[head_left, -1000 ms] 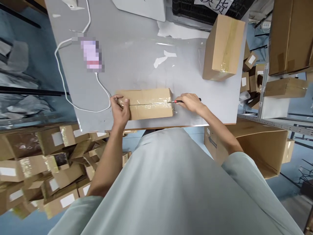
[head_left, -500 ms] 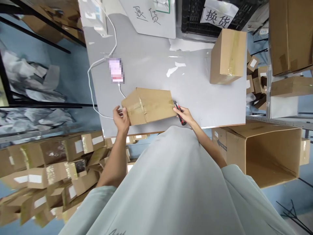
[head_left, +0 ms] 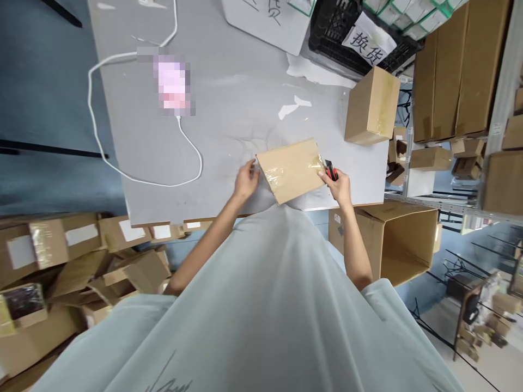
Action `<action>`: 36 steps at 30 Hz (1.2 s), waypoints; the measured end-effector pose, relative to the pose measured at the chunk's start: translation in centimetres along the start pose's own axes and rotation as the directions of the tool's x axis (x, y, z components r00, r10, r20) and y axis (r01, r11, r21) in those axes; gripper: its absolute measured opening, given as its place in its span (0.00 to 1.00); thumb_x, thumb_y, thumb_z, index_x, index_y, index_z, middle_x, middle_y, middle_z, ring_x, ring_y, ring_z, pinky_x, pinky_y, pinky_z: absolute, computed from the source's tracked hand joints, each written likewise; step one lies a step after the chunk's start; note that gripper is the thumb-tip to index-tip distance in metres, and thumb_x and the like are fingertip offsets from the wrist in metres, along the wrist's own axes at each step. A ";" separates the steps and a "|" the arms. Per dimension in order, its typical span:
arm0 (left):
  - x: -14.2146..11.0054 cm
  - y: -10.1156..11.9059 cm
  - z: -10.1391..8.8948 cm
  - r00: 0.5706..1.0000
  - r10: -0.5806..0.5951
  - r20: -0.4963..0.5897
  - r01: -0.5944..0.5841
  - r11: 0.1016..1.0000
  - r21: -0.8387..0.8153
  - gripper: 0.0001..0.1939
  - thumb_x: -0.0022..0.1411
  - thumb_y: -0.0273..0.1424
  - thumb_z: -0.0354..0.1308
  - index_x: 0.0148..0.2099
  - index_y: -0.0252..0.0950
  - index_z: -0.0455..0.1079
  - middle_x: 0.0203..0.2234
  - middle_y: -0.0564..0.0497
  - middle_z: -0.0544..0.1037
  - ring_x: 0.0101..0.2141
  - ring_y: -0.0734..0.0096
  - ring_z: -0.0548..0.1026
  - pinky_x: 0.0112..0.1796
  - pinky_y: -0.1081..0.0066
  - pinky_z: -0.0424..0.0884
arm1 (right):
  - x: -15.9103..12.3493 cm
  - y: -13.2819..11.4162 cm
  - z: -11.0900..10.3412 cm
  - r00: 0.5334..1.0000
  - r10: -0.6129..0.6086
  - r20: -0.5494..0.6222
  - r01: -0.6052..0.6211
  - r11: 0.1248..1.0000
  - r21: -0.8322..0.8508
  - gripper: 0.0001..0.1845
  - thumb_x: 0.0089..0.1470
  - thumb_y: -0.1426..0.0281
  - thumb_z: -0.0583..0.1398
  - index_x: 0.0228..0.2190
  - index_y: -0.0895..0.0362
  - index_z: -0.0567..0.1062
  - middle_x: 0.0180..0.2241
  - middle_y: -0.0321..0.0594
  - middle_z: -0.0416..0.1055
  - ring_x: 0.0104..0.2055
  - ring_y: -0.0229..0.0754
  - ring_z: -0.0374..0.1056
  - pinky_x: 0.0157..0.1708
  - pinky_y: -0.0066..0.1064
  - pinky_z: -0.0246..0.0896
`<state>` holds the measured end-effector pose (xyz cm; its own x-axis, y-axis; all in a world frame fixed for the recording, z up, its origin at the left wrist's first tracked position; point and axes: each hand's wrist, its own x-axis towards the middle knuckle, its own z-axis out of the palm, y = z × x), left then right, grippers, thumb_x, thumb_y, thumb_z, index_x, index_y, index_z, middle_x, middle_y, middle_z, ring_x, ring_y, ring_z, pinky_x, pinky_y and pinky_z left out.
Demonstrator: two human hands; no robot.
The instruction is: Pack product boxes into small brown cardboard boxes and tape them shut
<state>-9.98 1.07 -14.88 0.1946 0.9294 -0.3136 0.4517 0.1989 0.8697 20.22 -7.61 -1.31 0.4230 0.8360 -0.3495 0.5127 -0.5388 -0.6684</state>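
A taped cardboard box (head_left: 292, 170) is at the front of the table, tilted, its broad face towards me and shiny tape at both ends. My left hand (head_left: 246, 181) is beside the box's left end, fingers loosely curved and thumb apart; the fingertips come close to its upper left corner, and whether they touch is unclear. My right hand (head_left: 340, 188) grips a red and black utility knife (head_left: 331, 171), blade end pointing away from me. The thumb of this hand rests at the box's right end.
A phone, blurred out (head_left: 172, 83), lies on the grey table (head_left: 220, 125) with a white cable (head_left: 141, 179) looping below. A second taped box (head_left: 370, 109) stands at right, near a black crate (head_left: 333, 32). A large open carton (head_left: 408, 239) is below the table's right edge; several boxes lie lower left.
The box has shifted right and been turned, showing a different face. Both hands moved right with it, and my left hand's hold has loosened. The view has swung too.
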 end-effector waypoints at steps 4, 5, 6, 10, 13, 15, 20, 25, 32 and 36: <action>-0.4 3.0 -3.2 0.990 0.017 -0.141 -0.034 0.993 -0.115 0.20 0.75 0.42 0.61 0.63 0.42 0.80 0.64 0.40 0.84 0.59 0.56 0.83 0.60 0.57 0.82 | -2.4 -1.3 -0.3 0.985 -0.002 -0.173 -0.035 0.977 -0.210 0.30 0.73 0.38 0.58 0.44 0.52 0.78 0.36 0.40 0.78 0.41 0.48 0.72 0.45 0.35 0.67; -0.6 4.2 -3.9 0.992 0.057 -0.112 -0.071 0.990 -0.123 0.19 0.75 0.42 0.62 0.61 0.42 0.81 0.63 0.42 0.84 0.58 0.56 0.84 0.59 0.58 0.83 | -3.1 -1.8 -0.3 0.981 0.009 -0.192 -0.054 0.972 -0.228 0.29 0.76 0.41 0.56 0.48 0.52 0.78 0.37 0.41 0.79 0.41 0.50 0.74 0.45 0.36 0.67; -0.7 5.4 -4.5 0.993 0.092 -0.074 -0.100 0.987 -0.124 0.17 0.74 0.42 0.64 0.59 0.42 0.83 0.60 0.43 0.85 0.57 0.56 0.84 0.58 0.58 0.84 | -3.9 -2.5 -0.3 0.981 0.026 -0.193 -0.071 0.971 -0.229 0.27 0.78 0.43 0.54 0.52 0.52 0.76 0.38 0.42 0.80 0.41 0.51 0.76 0.45 0.36 0.68; -1.0 8.0 -5.8 0.989 0.141 0.041 -0.134 0.982 -0.135 0.15 0.65 0.36 0.73 0.53 0.41 0.84 0.54 0.45 0.86 0.53 0.56 0.85 0.56 0.56 0.87 | -7.0 -5.5 0.8 0.997 0.076 -0.028 -0.080 0.979 -0.190 0.21 0.82 0.53 0.49 0.62 0.52 0.68 0.34 0.39 0.80 0.37 0.52 0.79 0.43 0.37 0.70; -0.6 7.7 -5.8 0.990 0.128 0.061 -0.117 0.982 -0.150 0.15 0.63 0.34 0.74 0.52 0.40 0.84 0.53 0.46 0.85 0.52 0.57 0.85 0.58 0.55 0.87 | -9.0 -8.2 2.6 0.985 0.006 0.172 0.042 0.961 -0.272 0.19 0.82 0.55 0.50 0.62 0.50 0.70 0.39 0.42 0.84 0.41 0.54 0.82 0.44 0.37 0.71; -0.4 7.1 -5.7 0.990 0.126 0.059 -0.116 0.981 -0.154 0.15 0.63 0.34 0.74 0.52 0.40 0.83 0.52 0.47 0.85 0.52 0.57 0.85 0.59 0.54 0.87 | -9.8 -10.2 4.0 0.964 -0.046 0.261 0.141 0.923 -0.357 0.19 0.82 0.56 0.52 0.62 0.49 0.73 0.47 0.45 0.87 0.47 0.55 0.84 0.47 0.37 0.71; 0.1 6.3 -5.1 0.990 0.133 0.049 -0.123 0.978 -0.169 0.15 0.61 0.34 0.76 0.50 0.41 0.84 0.50 0.48 0.86 0.49 0.56 0.86 0.56 0.55 0.88 | -10.0 -13.9 6.3 0.930 -0.060 0.363 0.261 0.804 -0.535 0.21 0.85 0.61 0.50 0.63 0.50 0.78 0.54 0.46 0.88 0.55 0.55 0.85 0.48 0.33 0.68; 0.2 6.2 -4.9 0.989 0.139 0.057 -0.126 0.973 -0.191 0.12 0.62 0.33 0.76 0.48 0.42 0.85 0.50 0.49 0.86 0.50 0.56 0.87 0.56 0.57 0.88 | -10.0 -14.8 6.8 0.923 -0.023 0.385 0.276 0.735 -0.619 0.22 0.86 0.62 0.48 0.63 0.50 0.79 0.52 0.45 0.89 0.54 0.55 0.85 0.46 0.31 0.65; -0.1 6.9 -5.1 0.987 0.147 0.062 -0.134 0.973 -0.186 0.12 0.64 0.29 0.74 0.50 0.38 0.85 0.51 0.47 0.86 0.46 0.62 0.87 0.54 0.59 0.87 | -10.7 -15.9 7.8 0.934 0.042 0.356 0.238 0.669 -0.704 0.23 0.86 0.63 0.47 0.67 0.50 0.76 0.54 0.49 0.88 0.55 0.57 0.84 0.48 0.34 0.67; 0.1 6.9 -4.8 0.988 0.150 0.041 -0.142 0.978 -0.152 0.11 0.64 0.30 0.75 0.50 0.39 0.85 0.50 0.48 0.86 0.46 0.62 0.87 0.54 0.58 0.86 | -11.1 -17.5 9.8 0.954 0.137 0.267 0.134 0.602 -0.787 0.25 0.86 0.66 0.46 0.70 0.54 0.74 0.53 0.56 0.87 0.54 0.60 0.84 0.51 0.40 0.73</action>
<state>-11.00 4.05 -7.04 0.2957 0.9352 -0.1947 0.2815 0.1095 0.9533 -0.77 -6.44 7.81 0.2745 0.7511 -0.6004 0.9534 -0.2941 0.0680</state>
